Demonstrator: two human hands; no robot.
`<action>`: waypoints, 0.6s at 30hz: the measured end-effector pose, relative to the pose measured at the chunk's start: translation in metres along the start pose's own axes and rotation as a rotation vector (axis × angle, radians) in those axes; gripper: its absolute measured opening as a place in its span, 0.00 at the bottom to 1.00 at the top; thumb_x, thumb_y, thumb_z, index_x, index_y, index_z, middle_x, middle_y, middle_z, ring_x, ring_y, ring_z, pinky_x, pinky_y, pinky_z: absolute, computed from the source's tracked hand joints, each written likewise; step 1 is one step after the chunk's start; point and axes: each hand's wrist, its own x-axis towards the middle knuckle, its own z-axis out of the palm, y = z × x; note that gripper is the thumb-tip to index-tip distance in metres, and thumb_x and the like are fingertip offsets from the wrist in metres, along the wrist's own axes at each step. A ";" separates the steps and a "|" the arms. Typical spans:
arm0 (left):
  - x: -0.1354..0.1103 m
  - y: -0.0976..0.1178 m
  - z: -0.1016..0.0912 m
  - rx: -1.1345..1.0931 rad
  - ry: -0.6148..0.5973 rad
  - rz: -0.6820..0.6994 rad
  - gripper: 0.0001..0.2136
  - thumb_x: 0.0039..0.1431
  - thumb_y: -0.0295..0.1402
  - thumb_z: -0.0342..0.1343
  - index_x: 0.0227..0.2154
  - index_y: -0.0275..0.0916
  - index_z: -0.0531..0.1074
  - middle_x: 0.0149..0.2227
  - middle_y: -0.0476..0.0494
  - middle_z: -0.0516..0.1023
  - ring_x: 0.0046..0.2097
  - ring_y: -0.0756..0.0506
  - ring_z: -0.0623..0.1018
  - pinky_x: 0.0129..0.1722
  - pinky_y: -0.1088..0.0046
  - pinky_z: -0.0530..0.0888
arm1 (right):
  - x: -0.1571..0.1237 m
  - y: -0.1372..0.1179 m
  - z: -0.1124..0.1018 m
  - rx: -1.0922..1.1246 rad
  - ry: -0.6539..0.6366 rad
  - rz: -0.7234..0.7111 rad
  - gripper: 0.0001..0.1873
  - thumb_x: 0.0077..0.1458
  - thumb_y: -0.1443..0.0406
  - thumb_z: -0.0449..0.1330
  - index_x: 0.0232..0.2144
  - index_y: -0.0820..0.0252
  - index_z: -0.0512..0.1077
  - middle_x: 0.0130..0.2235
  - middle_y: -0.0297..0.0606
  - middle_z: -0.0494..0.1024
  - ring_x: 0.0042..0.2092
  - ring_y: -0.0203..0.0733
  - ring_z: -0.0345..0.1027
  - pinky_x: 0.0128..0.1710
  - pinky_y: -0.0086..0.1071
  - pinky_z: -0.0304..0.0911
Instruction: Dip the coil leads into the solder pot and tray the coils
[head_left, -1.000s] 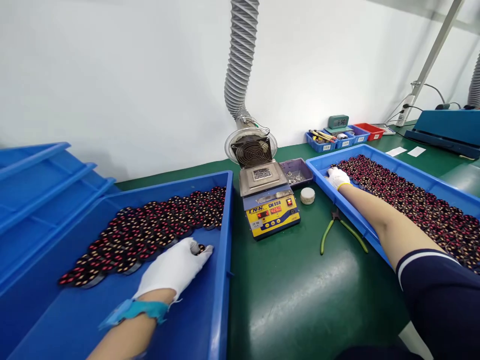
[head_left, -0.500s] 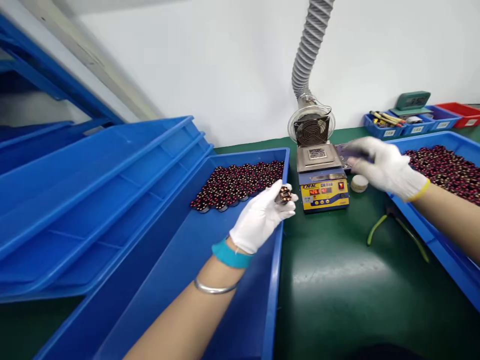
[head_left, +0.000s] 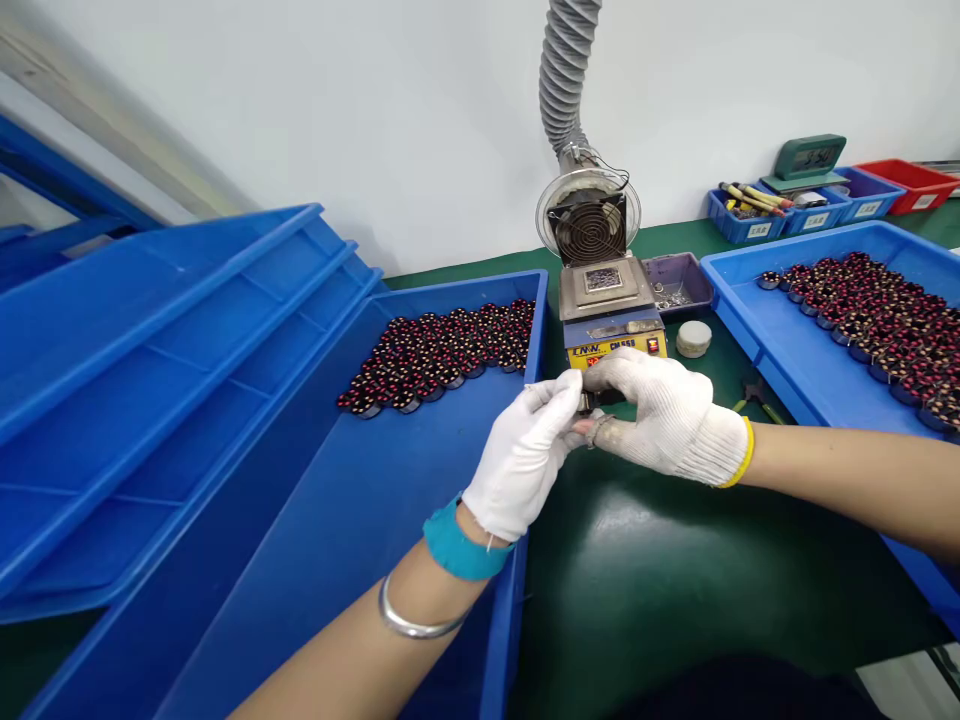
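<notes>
Both hands wear white gloves and meet in front of the solder pot (head_left: pixel 611 315). My left hand (head_left: pixel 525 455) is closed, pinching a small dark wound coil (head_left: pixel 587 403) that is mostly hidden between the fingers. My right hand (head_left: pixel 667 415) is closed too, its fingertips on the same coil. To the left, a blue tray (head_left: pixel 390 500) holds several rows of the same red and black coils (head_left: pixel 442 350). A second blue tray (head_left: pixel 780 340) on the right holds several more coils (head_left: pixel 877 315).
Stacked blue trays (head_left: pixel 150 360) lean at the far left. A grey extraction hose with a fan (head_left: pixel 589 225) stands behind the solder pot. Green-handled pliers (head_left: pixel 754 395), a small round tin (head_left: pixel 694 338), a purple dish (head_left: pixel 675 285) and small bins (head_left: pixel 817 210) lie on the green mat.
My left hand lifted a coil out of the left tray and carried it toward the middle. My right hand left the right tray and came over to join it. The camera turned left.
</notes>
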 end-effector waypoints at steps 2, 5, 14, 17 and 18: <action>-0.001 0.000 -0.001 0.017 -0.041 -0.026 0.16 0.44 0.35 0.70 0.34 0.35 0.73 0.33 0.51 0.74 0.33 0.53 0.75 0.36 0.77 0.76 | 0.001 0.008 -0.004 -0.026 -0.048 -0.089 0.13 0.58 0.59 0.57 0.43 0.56 0.73 0.43 0.40 0.78 0.42 0.44 0.73 0.42 0.36 0.67; -0.003 0.002 0.000 0.102 -0.071 -0.063 0.16 0.44 0.35 0.70 0.34 0.34 0.73 0.33 0.48 0.75 0.35 0.50 0.77 0.38 0.74 0.76 | 0.003 0.022 -0.012 -0.091 -0.151 -0.274 0.17 0.57 0.65 0.54 0.48 0.57 0.72 0.49 0.42 0.76 0.46 0.45 0.72 0.43 0.36 0.66; -0.012 -0.004 -0.005 0.873 0.117 0.692 0.17 0.42 0.35 0.70 0.36 0.39 0.74 0.40 0.42 0.78 0.44 0.42 0.78 0.49 0.64 0.74 | 0.002 0.024 -0.010 0.862 -0.383 0.354 0.20 0.60 0.56 0.52 0.48 0.61 0.73 0.39 0.41 0.80 0.37 0.41 0.75 0.35 0.33 0.71; -0.014 -0.003 -0.010 1.025 0.052 0.788 0.16 0.43 0.35 0.70 0.36 0.40 0.75 0.39 0.42 0.79 0.43 0.42 0.78 0.48 0.65 0.74 | -0.003 0.015 -0.004 0.890 -0.396 0.413 0.17 0.55 0.61 0.58 0.47 0.59 0.74 0.39 0.39 0.80 0.37 0.39 0.74 0.37 0.32 0.71; -0.014 -0.002 -0.011 1.039 0.029 0.782 0.16 0.43 0.35 0.69 0.37 0.40 0.75 0.40 0.41 0.79 0.44 0.41 0.78 0.49 0.64 0.74 | -0.004 0.012 -0.003 0.855 -0.365 0.419 0.16 0.54 0.63 0.59 0.45 0.59 0.75 0.39 0.38 0.80 0.37 0.39 0.74 0.38 0.32 0.71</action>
